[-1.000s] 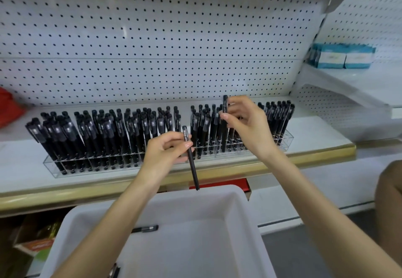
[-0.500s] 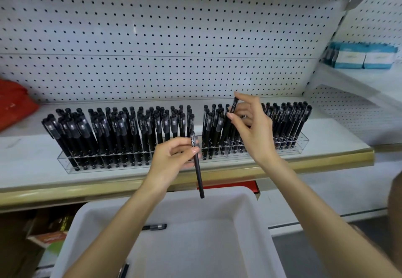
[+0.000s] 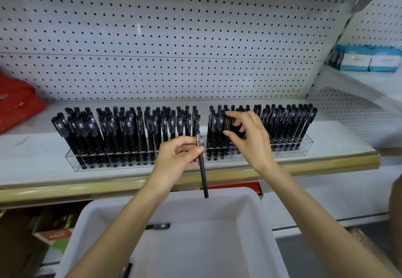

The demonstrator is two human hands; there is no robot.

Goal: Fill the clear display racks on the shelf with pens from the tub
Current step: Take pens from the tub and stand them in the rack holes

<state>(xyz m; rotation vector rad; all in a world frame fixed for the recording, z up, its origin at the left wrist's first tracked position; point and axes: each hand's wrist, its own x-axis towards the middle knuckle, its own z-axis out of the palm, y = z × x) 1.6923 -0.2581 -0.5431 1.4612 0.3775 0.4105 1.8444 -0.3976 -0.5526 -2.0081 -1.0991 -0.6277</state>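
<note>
The left hand [image 3: 176, 156] pinches a black pen [image 3: 202, 169] in its fingers. The pen stands nearly straight up, cap on top, bottom end over the tub's [image 3: 245, 192] far edge. The right hand [image 3: 250, 138] has dropped lower, its fingers among the rack's [image 3: 304, 149] pens [image 3: 289, 123]; I cannot tell if they grip one.

Both bare forearms rise from the bottom edge toward mid-frame, one from the lower left, the other from the lower right. The left hand [image 3: 180, 158], just left of centre, is curled, with thumb and fingertips pinching a black pen [image 3: 203, 175] near its upper end. The right hand [image 3: 250, 140], slightly higher and right of centre, shows its back, fingers bent and spread, thumb below the index. Whether it grips anything cannot be told.
</note>
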